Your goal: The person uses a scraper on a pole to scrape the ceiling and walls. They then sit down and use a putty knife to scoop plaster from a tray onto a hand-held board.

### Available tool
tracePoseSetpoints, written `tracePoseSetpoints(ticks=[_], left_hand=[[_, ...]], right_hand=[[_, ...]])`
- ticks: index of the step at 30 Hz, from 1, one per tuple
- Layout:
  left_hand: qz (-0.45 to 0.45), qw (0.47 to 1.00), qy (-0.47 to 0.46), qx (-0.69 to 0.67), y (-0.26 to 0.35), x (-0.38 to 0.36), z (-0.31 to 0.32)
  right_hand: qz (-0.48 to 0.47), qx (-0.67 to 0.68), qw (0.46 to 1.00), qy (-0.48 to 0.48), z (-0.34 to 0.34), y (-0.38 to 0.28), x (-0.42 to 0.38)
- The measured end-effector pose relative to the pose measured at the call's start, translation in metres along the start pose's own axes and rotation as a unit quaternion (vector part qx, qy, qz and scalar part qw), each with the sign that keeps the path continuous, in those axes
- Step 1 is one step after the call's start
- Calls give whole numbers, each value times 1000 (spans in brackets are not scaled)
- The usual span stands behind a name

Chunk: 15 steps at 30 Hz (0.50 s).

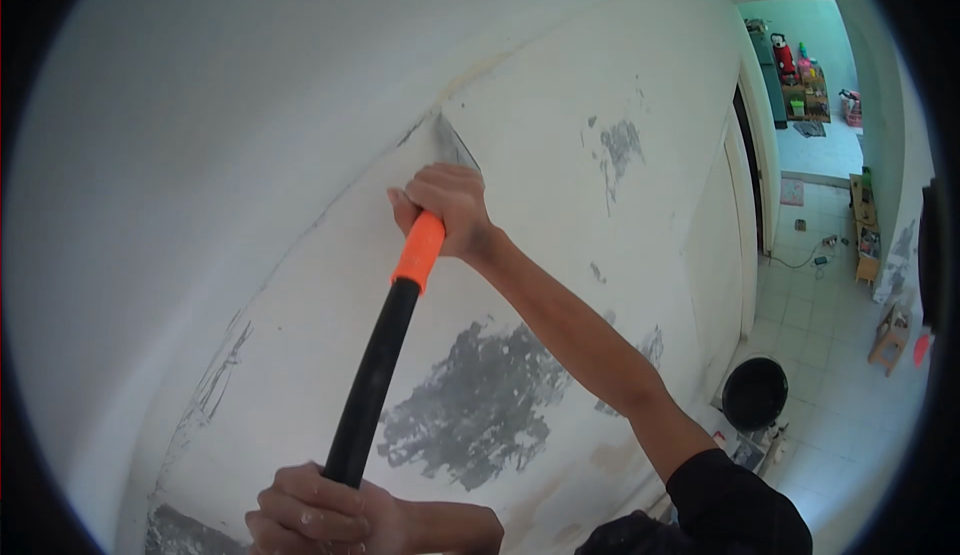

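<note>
Scraping paint, probably: right hand (447, 212) and left hand (318, 517) clenched around scraper (385, 350) at wall's (560, 185) top edge; next, firm push.

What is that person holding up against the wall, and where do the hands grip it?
A long-handled scraper: right hand on the orange section near the blade, left hand at the black handle's lower end.

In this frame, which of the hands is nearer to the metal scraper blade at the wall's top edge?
Right. The right hand grips the orange upper section of the handle just below the metal scraper blade; the left hand holds the long black handle's lower end, far down.
</note>
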<state>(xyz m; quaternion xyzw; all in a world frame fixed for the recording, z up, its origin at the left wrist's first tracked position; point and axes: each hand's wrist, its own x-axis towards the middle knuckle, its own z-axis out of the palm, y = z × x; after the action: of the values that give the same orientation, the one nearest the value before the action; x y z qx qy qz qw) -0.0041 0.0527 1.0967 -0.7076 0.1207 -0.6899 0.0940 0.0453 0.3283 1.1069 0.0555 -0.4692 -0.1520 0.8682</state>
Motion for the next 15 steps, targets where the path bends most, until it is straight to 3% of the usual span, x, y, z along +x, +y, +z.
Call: tracePoseSetpoints(ticks=[1,2,3,4,5,7,8,9,10,15], left_hand=[[-3,1000,-1,2,1,3,14],[117,965,235,-25,1,6,40],[227,860,454,-53,-1,12,58],[303,849,423,-92,-5,20,60],[303,849,422,-97,-8,24,53],[147,969,187,-73,-12,26,25],[60,995,63,-52,-11,22,5],[-31,997,-63,-30,-8,16,-15],[-34,997,-61,-27,3,-5,-45],[-6,999,16,-27,-11,-14,-27]], right_hand=[[4,0,1000,0,2,-8,-2],[-1,19,1000,1,4,-16,-2],[-8,35,999,4,6,-22,-2],[11,41,999,-13,7,-30,-2],[7,39,999,-10,6,-27,-1],[-16,24,999,-26,7,-18,-2],[-30,43,999,7,11,-4,-2],[-13,-20,1000,-20,3,4,2],[-9,-24,999,-21,5,1,1],[-21,7,1000,-21,8,-12,-2]])
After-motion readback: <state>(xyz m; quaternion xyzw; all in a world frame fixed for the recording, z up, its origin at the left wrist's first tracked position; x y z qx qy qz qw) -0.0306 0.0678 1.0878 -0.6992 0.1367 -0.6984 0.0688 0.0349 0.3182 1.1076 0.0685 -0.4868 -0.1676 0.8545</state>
